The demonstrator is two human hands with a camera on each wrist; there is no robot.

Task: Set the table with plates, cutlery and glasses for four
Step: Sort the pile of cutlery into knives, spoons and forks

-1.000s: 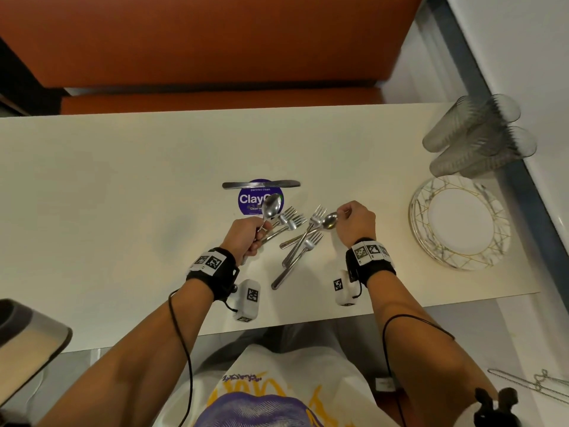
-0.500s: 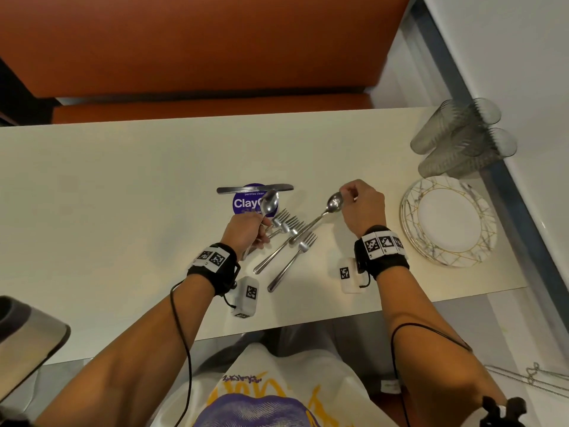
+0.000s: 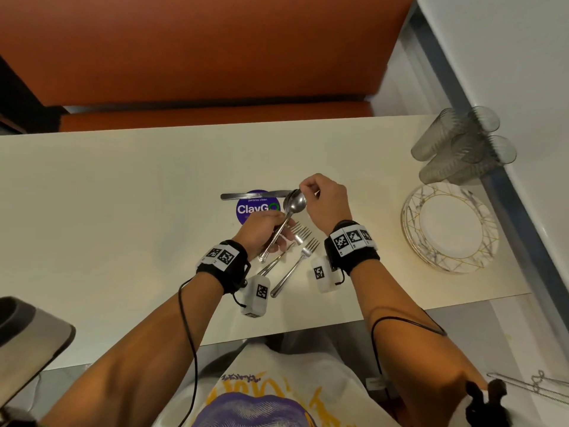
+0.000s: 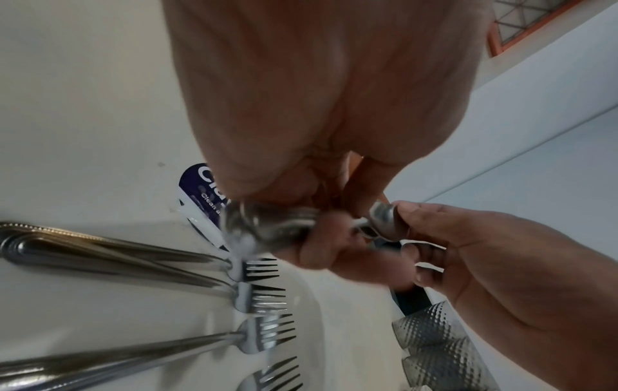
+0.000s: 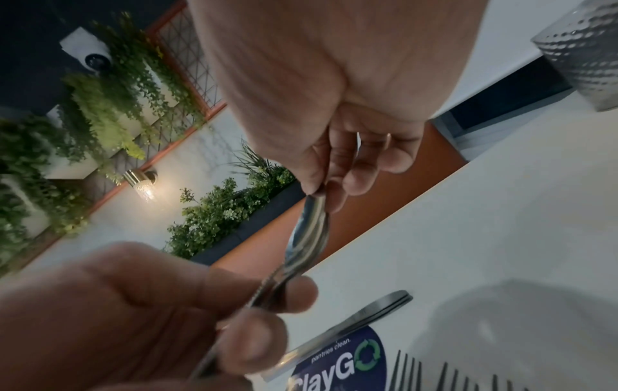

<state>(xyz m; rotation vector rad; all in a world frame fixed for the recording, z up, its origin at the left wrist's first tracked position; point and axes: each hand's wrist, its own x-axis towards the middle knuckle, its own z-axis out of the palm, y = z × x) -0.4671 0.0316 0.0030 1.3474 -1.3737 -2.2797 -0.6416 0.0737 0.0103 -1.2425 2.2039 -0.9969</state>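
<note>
The right hand (image 3: 324,200) pinched a shiny steel spoon's (image 3: 295,202) bowl; the left hand (image 3: 261,231), gripping the handles, needed them nested squarely.

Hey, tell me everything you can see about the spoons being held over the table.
The spoons are shiny, silver-coloured metal, nested bowl on bowl with bowls facing up and away from the person. They are lifted off the table, above the forks. The left hand grips their handles; the right hand pinches the bowl tips. How many are stacked is unclear.
</note>
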